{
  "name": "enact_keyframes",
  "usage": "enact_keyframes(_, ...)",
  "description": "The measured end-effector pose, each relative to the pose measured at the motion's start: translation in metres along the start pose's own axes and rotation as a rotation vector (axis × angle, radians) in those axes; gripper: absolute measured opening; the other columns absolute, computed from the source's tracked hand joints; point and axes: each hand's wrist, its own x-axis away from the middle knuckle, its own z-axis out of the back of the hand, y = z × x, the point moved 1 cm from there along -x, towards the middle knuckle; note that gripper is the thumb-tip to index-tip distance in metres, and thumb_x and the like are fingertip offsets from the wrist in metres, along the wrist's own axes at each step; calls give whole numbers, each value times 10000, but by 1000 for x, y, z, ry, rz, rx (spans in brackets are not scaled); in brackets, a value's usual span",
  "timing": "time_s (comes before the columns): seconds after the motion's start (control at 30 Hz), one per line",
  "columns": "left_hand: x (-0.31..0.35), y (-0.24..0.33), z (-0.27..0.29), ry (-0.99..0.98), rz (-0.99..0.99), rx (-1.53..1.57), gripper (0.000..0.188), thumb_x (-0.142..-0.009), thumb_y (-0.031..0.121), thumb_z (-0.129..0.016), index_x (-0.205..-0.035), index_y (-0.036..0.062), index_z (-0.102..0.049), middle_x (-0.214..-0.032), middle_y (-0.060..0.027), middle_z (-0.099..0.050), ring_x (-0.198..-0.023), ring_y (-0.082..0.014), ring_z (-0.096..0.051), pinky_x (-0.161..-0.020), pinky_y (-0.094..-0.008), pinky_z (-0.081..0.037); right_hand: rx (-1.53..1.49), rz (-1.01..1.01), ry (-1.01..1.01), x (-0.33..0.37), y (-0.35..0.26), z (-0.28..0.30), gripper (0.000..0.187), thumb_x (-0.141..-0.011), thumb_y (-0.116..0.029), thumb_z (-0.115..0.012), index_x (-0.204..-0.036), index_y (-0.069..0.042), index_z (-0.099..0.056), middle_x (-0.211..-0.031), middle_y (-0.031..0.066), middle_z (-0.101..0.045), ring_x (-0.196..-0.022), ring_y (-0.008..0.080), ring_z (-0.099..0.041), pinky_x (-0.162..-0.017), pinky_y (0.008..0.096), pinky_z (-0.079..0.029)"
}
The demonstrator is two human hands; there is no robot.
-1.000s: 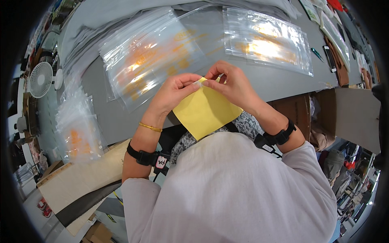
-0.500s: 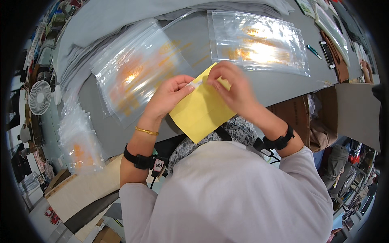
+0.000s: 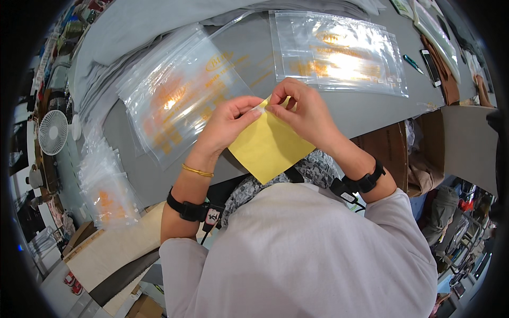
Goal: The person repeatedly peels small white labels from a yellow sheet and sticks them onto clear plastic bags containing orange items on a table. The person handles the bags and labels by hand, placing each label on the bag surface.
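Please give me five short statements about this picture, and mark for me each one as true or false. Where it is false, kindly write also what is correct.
1. The left hand and the right hand both hold the yellow sheet. True.
2. The bracelet is on the right arm. False: it is on the left arm.
3. Clear bags lie on the grey table. True.
4. The fan is at the right of the picture. False: it is at the left.
5. The phone lies under the yellow sheet. False: it lies at the upper right, apart from the sheet.
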Motion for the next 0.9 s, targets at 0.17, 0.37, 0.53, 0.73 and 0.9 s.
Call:
enact_keyframes(0.17, 0, 1, -2, -17, -13, 28, 256, -1067, 133, -621, -1276, -1, -684, -1070, -10, -750, -950, -68, -693, -826, -240, -552, 3, 19, 32, 2, 1, -2, 141, -922, -127, -759, -948, -23, -667, -966, 92, -667, -850, 252, -703, -741, 374, -571)
enact_keyframes(0.37, -3, 6, -3, -10, 65, 40, 254, -1056, 158, -634, -1239, -11, -680, -1011, -35, -762, -859, -119, -712, -797, -261, -555, 4, 199, 113, 2, 6, 5, 125, -938, -132, -750, -970, -29, -687, -973, 78, -682, -843, 241, -692, -746, 347, -564)
enact_keyframes(0.53, -14, 10, -14, 145, -375, -991, 196, -982, 121, -644, -1114, -22, -662, -1237, -198, -694, -1109, -338, -664, -953, -414, -543, -131, 131, 235, -27, 54, 41, 88, -979, -86, -730, -1002, -7, -699, -975, 13, -706, -898, 99, -643, -798, 248, -513)
enact_keyframes(0.73, -6, -2, -16, 134, -578, -1192, 145, -959, 67, -622, -1036, -53, -596, -1464, -226, -568, -1380, -402, -510, -1122, -479, -455, -130, -165, 196, -57, 115, 96, 195, -958, -145, -747, -1035, 32, -722, -920, 52, -737, -839, 114, -689, -773, 269, -542)
enact_keyframes(0.9, 32, -14, -2, 107, -521, -1158, 129, -961, 44, -613, -1039, -51, -572, -1491, -216, -553, -1411, -403, -491, -1151, -479, -435, -109, -81, 146, -56, 95, 94, 189, -924, -167, -776, -1005, -1, -739, -987, 47, -726, -876, 138, -685, -809, 289, -544)
